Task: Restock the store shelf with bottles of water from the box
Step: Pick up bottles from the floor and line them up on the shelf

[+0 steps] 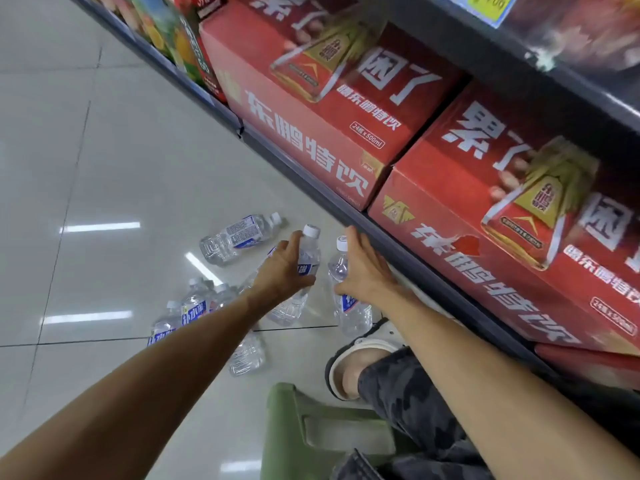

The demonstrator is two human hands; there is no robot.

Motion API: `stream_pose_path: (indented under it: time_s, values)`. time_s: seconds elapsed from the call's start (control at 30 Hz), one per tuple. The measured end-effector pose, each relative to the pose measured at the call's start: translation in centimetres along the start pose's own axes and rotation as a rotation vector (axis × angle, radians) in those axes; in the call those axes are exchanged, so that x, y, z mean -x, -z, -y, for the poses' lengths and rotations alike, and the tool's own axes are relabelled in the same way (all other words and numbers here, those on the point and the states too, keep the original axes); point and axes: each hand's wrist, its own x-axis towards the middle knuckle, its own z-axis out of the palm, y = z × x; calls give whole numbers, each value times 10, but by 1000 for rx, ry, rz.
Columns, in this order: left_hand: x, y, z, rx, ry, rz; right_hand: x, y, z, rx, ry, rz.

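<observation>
Several clear water bottles with blue-and-white labels are on the tiled floor below the shelf. My left hand (284, 268) grips one bottle (304, 258) around its middle, its white cap pointing up. My right hand (360, 268) holds a second bottle (349, 313) near its shoulder, fingers stretched along it toward the shelf edge (311, 174). Another bottle (239, 240) lies on its side farther out. Several more bottles (194, 306) stand or lie partly hidden behind my left forearm. The box is not in view.
Red drink cartons (311, 109) fill the dark shelf on the right, with juice cartons (173, 32) farther along. A green stool (311, 427) is under me, beside my sandalled foot (360, 358). Glossy tiles stretch to the left.
</observation>
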Motion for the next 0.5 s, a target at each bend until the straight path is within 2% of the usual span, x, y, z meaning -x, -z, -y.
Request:
stream_pose_path:
  time_s: [0.3, 0.5]
  values:
    - [23, 78, -61, 87, -174, -117, 56, 90, 33, -4, 108, -219]
    - [54, 128, -107, 142, -364, -157, 112, 146, 55, -1, 207, -388]
